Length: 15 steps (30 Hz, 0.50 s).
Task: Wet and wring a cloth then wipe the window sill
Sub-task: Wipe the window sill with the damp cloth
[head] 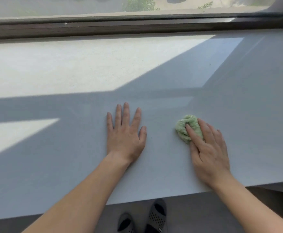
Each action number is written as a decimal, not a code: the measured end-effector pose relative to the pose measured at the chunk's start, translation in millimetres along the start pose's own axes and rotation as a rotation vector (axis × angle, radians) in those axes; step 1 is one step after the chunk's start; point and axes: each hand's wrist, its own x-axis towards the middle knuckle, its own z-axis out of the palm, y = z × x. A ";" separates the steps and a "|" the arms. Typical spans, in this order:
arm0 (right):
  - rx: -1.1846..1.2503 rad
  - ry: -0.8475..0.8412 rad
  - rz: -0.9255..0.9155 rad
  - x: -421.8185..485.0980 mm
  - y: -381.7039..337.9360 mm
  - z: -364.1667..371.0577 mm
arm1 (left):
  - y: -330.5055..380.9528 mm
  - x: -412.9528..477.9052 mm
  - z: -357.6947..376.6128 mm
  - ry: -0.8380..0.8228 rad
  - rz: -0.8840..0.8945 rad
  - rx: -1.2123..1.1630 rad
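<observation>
The cloth (186,127), a small green wad, lies bunched on the window sill (246,115) near its front edge. The right hand (208,148) presses it down with outstretched fingers, not curled round it. It looks soft, light and limp, best driven by pressing on its middle. The left hand (125,133) rests flat beside it, fingers spread. The sill is smooth, glossy and partly sunlit, and a dark window frame (137,27) runs behind.
</observation>
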 end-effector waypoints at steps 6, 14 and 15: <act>-0.023 -0.018 -0.309 -73.0 -0.2 11.4 | 37.9 -29.9 13.5 0.006 0.068 0.010; 0.017 0.033 -0.088 -59.9 32.6 2.0 | 42.0 -36.3 12.8 -0.037 0.053 0.012; 0.019 0.058 -0.041 -62.7 28.1 4.0 | 44.1 -37.0 11.8 -0.040 0.044 0.009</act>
